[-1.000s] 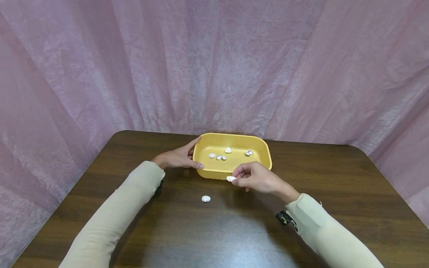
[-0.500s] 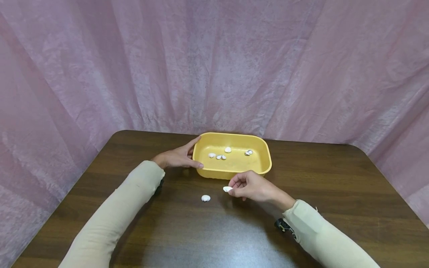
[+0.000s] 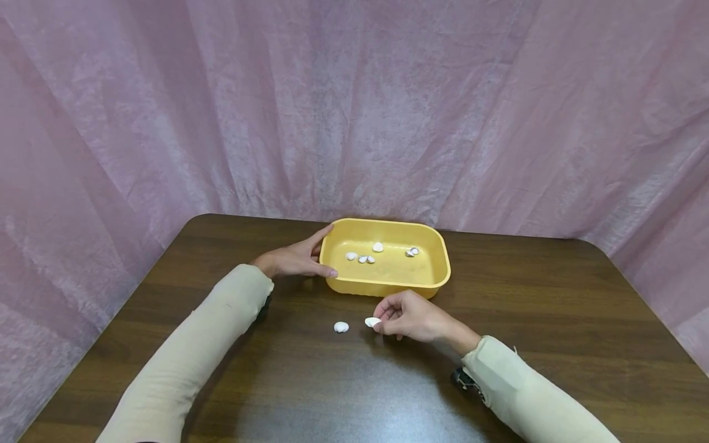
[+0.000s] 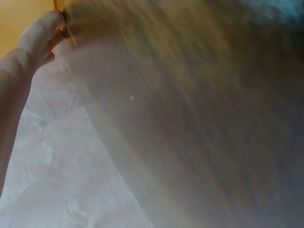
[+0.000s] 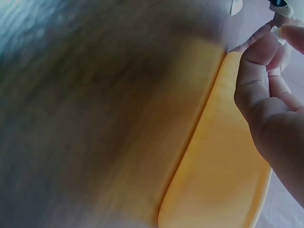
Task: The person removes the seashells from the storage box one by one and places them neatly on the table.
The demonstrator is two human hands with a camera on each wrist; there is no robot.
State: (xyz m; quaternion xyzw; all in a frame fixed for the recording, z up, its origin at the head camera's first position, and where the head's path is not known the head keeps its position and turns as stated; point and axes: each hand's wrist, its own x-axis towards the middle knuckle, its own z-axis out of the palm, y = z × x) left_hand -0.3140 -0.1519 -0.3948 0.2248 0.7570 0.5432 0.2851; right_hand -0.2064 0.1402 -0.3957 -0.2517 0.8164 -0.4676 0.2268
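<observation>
In the head view my right hand (image 3: 412, 317) pinches a white seashell (image 3: 372, 322) between thumb and fingertips, in front of a yellow plastic basin (image 3: 388, 288). The shell (image 5: 278, 34) also shows at those fingertips in the right wrist view. Another white shell (image 3: 341, 327) lies on the table just left of the held one. My left hand (image 3: 296, 258) holds the basin's left end, thumb at the near corner and fingers toward the far one. Inside the basin lie several shells, among them a white one (image 3: 378, 247) toward the back and a pair (image 3: 412, 251) at the right.
The brown wooden table (image 3: 526, 295) extends to both sides and in front of the basin. A pink curtain (image 3: 354, 111) hangs right behind the table's far edge, close to the basin's back rim.
My right hand has moved from the basin's near rim toward me and slightly left, carrying the seashell closer to the one on the table. My left hand and the basin stay about where they were.
</observation>
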